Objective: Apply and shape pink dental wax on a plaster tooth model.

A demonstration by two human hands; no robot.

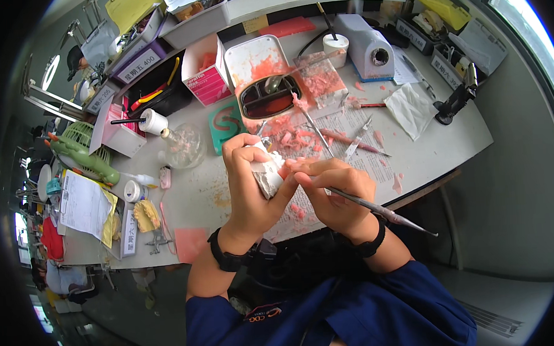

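Note:
My left hand (251, 196) is wrapped round a white plaster dental model (268, 177), held up over the front of the bench. Pink wax (284, 170) shows at the model's right side, partly covered by my fingers. My right hand (343, 195) pinches a slender metal wax carver (387, 213). The carver's rear end points down to the right; its working tip is hidden behind my fingers. Both hands meet at the wax, right fingertips close to my left thumb. Pink wax shavings (288, 135) lie on printed paper just beyond the hands.
A wax heater (267, 98) with dark wells stands beyond the hands. Several tools, including a knife (358, 137), lie at the right. A glass flask (186, 145), a yellowish dental model (146, 216) and a pink wax sheet (191, 243) are at the left. A grey-blue machine (363, 48) stands behind.

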